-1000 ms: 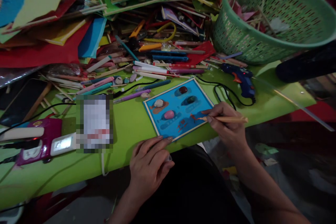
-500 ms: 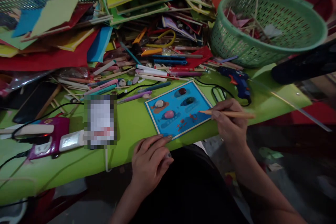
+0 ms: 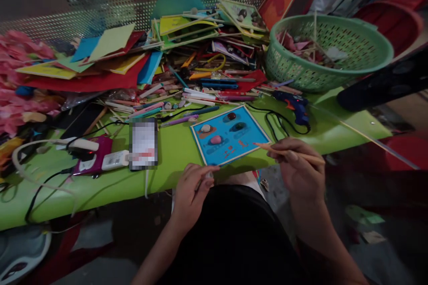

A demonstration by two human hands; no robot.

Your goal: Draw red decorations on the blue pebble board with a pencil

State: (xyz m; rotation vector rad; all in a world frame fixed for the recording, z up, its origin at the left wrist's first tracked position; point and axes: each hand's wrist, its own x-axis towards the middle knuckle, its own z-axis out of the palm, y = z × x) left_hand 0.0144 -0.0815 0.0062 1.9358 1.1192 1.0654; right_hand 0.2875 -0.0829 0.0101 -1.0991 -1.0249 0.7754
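Observation:
A blue card framed with thin pale sticks (image 3: 249, 142) lies tilted on the green table. Several stones sit on it, among them a pink one (image 3: 215, 140) and a white one (image 3: 205, 128), and red written marks run along its near side. My left hand (image 3: 192, 193) holds nothing; its index finger stretches to the card's near left edge, thumb apart. Between the fingers of my right hand (image 3: 299, 162) is an orange-brown pen (image 3: 306, 158), its tapered reddish tip over the card's lower right, close to the marks. Whether the tip touches the card I cannot tell.
A phone with a blurred screen (image 3: 143, 144) lies left, beside a purple power strip (image 3: 95, 160) with cables. Behind are loose pens, sticks and stacked coloured cards (image 3: 113, 44). A green basket (image 3: 329, 73) and a blue glue gun (image 3: 296, 107) sit at the right.
The camera view has shifted, showing more at the left. My right hand and pen have drawn slightly right and down. The red marks on the card are more exposed.

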